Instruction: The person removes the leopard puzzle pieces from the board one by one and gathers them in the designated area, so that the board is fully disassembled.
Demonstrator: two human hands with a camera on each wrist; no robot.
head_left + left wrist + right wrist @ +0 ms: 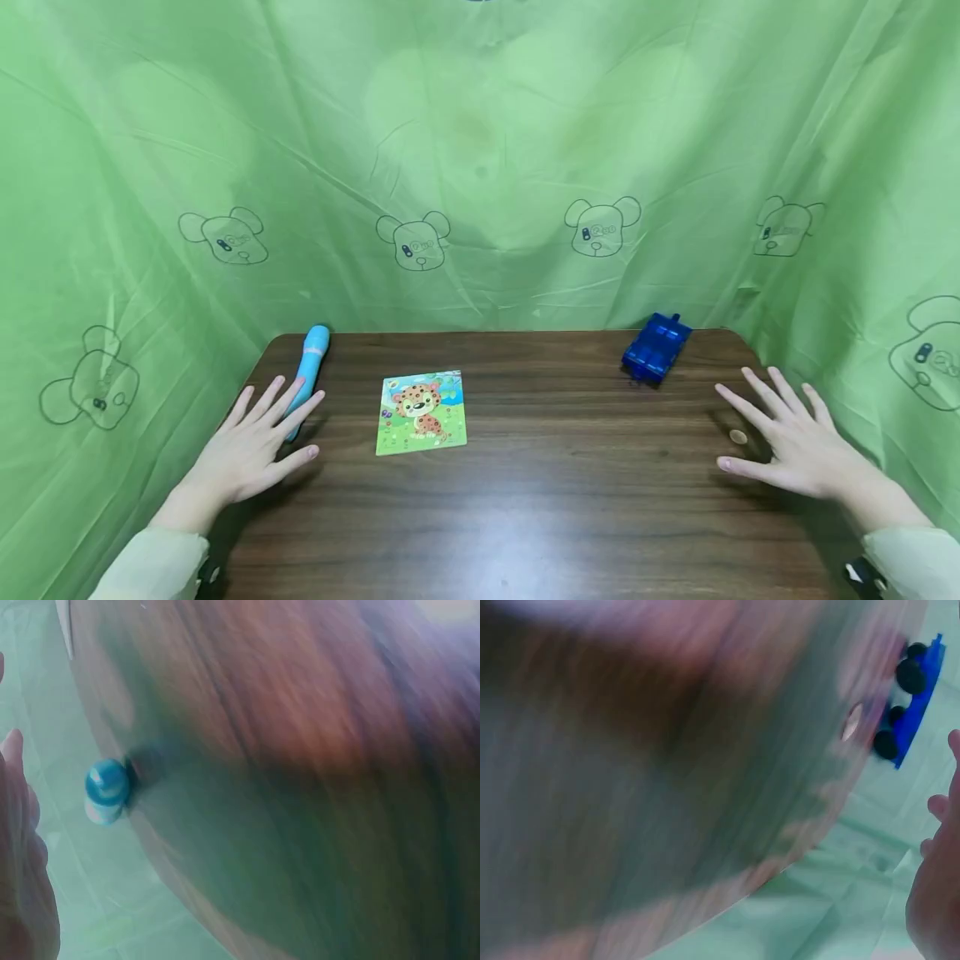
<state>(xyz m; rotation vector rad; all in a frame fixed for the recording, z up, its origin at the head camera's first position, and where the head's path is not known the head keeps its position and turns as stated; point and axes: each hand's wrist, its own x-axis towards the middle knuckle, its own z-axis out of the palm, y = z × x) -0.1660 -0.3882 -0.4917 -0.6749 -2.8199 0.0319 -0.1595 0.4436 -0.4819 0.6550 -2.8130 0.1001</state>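
Observation:
My left hand (243, 454) is spread with straight fingers at the table's left side, its fingers overlapping a light-blue rounded stick (311, 367) in the head view. In the left wrist view the stick's round blue end (107, 782) shows beyond the fingers. To the right lies a square picture board (422, 414) with a spotted cub on it. My right hand (806, 446), also spread and holding nothing, is at the right side, a small round coin-like disc (738, 437) between its thumb and index finger in view. A blue toy car base (656, 348) with black wheels sits beyond it.
The dark wooden table (517, 517) has rounded far corners. A green curtain (480, 167) printed with bear heads hangs along its back and both sides. Black wrist devices (864, 577) sit at the sleeves.

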